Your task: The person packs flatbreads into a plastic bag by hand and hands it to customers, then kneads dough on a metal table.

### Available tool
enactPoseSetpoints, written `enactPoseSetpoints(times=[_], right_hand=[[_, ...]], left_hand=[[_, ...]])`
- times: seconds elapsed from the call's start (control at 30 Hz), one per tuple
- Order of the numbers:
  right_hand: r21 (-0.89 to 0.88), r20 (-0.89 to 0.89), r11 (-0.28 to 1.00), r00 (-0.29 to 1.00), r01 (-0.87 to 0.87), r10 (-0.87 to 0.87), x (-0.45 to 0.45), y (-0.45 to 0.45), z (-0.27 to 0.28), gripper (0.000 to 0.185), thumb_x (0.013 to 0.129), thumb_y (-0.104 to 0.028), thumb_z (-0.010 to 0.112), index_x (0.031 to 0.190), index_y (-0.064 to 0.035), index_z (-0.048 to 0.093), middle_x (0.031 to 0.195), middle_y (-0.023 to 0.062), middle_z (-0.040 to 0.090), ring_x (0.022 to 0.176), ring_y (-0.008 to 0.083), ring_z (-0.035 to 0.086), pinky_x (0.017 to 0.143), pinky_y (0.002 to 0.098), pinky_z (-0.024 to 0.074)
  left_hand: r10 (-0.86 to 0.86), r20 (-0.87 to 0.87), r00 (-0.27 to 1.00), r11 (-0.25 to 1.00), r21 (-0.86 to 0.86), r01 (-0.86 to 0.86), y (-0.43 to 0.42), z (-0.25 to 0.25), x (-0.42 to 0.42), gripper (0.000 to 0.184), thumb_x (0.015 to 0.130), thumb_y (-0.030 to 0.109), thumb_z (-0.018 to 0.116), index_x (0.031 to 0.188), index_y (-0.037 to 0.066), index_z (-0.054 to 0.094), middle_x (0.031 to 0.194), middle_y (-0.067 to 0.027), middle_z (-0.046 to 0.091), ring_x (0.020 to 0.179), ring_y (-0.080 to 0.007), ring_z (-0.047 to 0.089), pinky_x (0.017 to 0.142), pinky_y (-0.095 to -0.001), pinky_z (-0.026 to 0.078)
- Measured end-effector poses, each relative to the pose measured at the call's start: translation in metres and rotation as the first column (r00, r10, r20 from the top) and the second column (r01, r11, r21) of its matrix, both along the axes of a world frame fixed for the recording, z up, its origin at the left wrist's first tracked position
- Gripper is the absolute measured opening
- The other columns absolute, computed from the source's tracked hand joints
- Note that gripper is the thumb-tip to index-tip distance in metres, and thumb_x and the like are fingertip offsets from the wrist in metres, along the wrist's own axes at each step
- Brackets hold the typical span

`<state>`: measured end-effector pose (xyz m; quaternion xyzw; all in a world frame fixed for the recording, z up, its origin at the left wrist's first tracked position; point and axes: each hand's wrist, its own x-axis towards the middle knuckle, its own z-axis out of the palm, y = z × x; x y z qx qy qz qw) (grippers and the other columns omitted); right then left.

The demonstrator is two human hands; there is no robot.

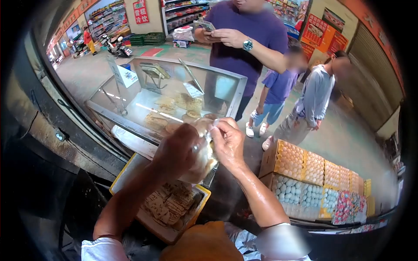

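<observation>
Between my two hands hangs a clear plastic bag (201, 167) with pale flatbread showing inside. My right hand (228, 141) pinches the bag's upper edge, thumb against fingers. On the other side my left hand (176, 148) is curled at the bag, its fingers partly hidden and blurred. Below them a yellow-rimmed tray (199, 213) holds browned, layered flatbread pieces (170, 204). Just beyond my hands stands a glass display case (130, 117) with several flat round breads (174, 104) inside.
Egg trays (305, 167) are stacked to the right, with blue-green eggs (294, 191) on the lower level. A person in a purple shirt (244, 48) holds a phone (204, 25) behind the case. Two more people stand to the right. A dark metal frame (65, 108) borders the left.
</observation>
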<state>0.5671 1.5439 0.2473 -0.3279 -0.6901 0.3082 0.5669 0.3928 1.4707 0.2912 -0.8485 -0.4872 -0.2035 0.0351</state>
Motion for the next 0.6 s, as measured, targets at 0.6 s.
enactPoseSetpoints(times=[0.6], right_hand=[[0.121,-0.007,0.991,0.998,0.062,-0.062,0.013,-0.028,0.004,0.008,0.087,-0.004,0.069,0.085,-0.0031,0.061,0.079,0.0118,0.058,0.070,0.0295,0.063,0.064,0.0391,0.0495]], left_hand=[[0.446,0.671,0.592,0.821,-0.570,0.026,0.009,-0.006,0.023,0.021,0.100,0.004,0.057,0.119,-0.002,0.064,0.102,-0.0094,0.068,0.091,-0.0162,0.067,0.081,-0.0277,0.052]])
